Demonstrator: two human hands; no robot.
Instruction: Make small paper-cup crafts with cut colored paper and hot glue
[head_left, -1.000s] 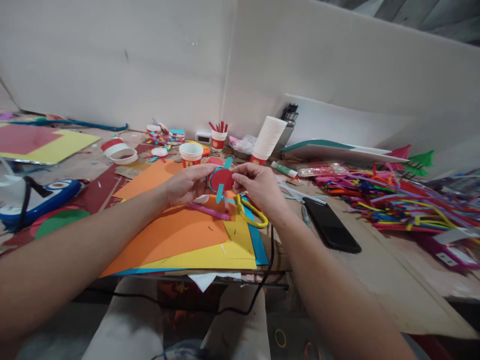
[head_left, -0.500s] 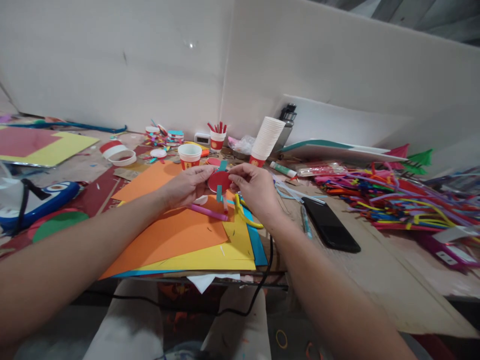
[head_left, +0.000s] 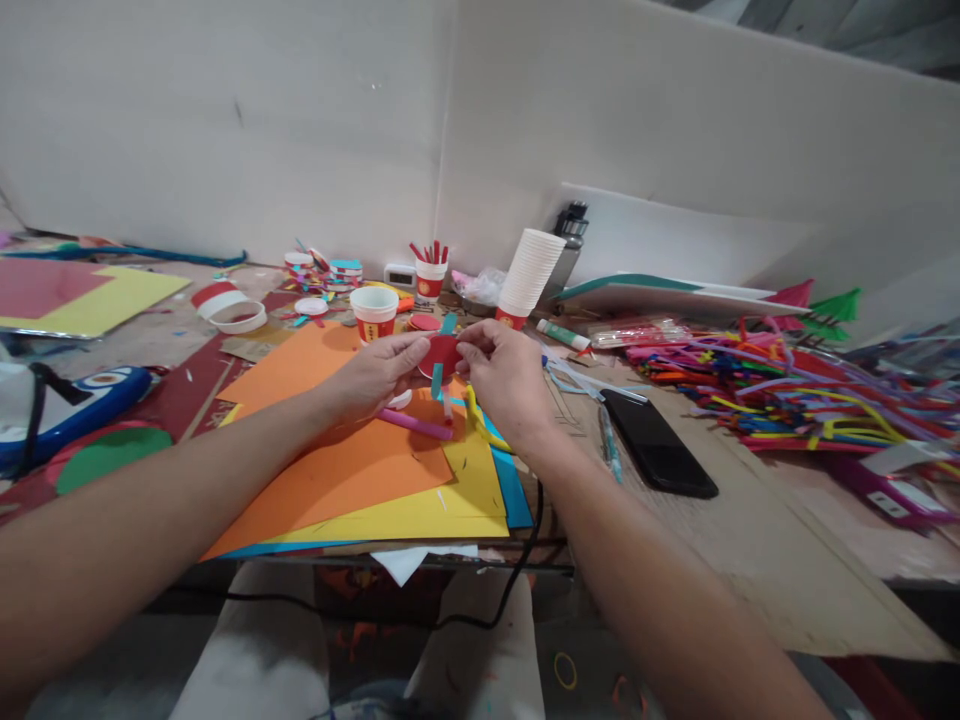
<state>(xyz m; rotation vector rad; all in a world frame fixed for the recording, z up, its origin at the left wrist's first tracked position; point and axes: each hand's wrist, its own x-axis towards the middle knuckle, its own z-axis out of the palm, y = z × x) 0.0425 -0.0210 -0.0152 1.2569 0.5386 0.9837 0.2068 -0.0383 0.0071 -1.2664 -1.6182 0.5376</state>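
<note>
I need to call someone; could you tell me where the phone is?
Head view: the phone lies on the table between the right hand and pipe cleaners.

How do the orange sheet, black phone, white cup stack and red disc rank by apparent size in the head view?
1. orange sheet, clearly the largest.
2. black phone and white cup stack: close in size; the phone lies nearer the camera, so I won't rank them.
3. red disc, the smallest.
</note>
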